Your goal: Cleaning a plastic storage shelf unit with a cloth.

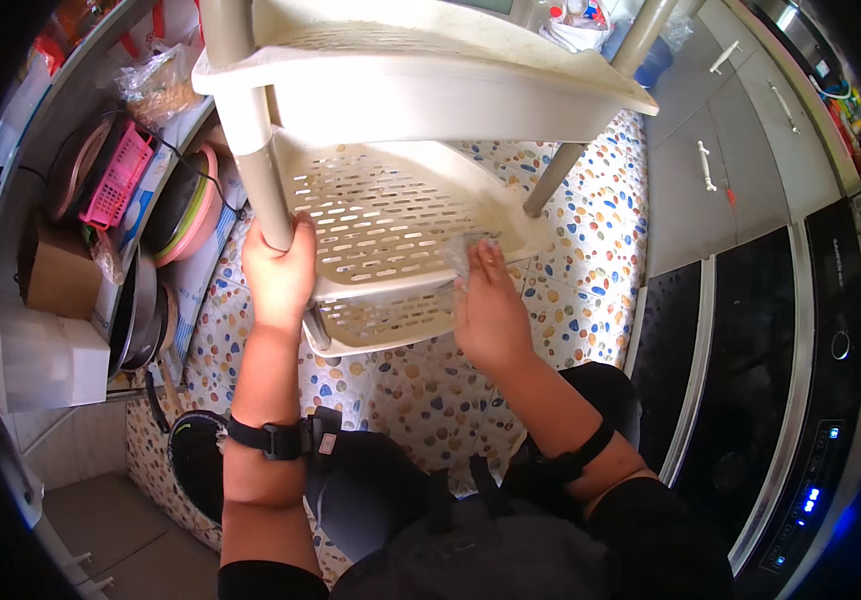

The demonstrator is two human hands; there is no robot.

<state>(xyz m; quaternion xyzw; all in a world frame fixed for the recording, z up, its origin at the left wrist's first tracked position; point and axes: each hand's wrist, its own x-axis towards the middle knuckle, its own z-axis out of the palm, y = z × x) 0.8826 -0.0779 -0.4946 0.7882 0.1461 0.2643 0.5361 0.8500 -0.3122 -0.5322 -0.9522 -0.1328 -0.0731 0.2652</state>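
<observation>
A cream plastic shelf rack (430, 97) with slotted tiers and tube legs stands before me. My left hand (280, 266) is wrapped around its left leg (261, 180), level with a lower tier. With bent fingers, my right hand (492, 300) holds a grey cloth (462, 251) against the front right edge of the slotted shelf (378, 217). Part of the cloth is hidden under the fingers. Another slotted tier (393, 319) shows below that one.
On the left, an open shelf unit holds a pink basket (116, 176), basins (201, 210), pans (137, 322) and a cardboard box (62, 274). Grey cabinets (745, 157) and a black appliance with a lit panel (805, 495) line the right. The floor (588, 277) has a pebble pattern.
</observation>
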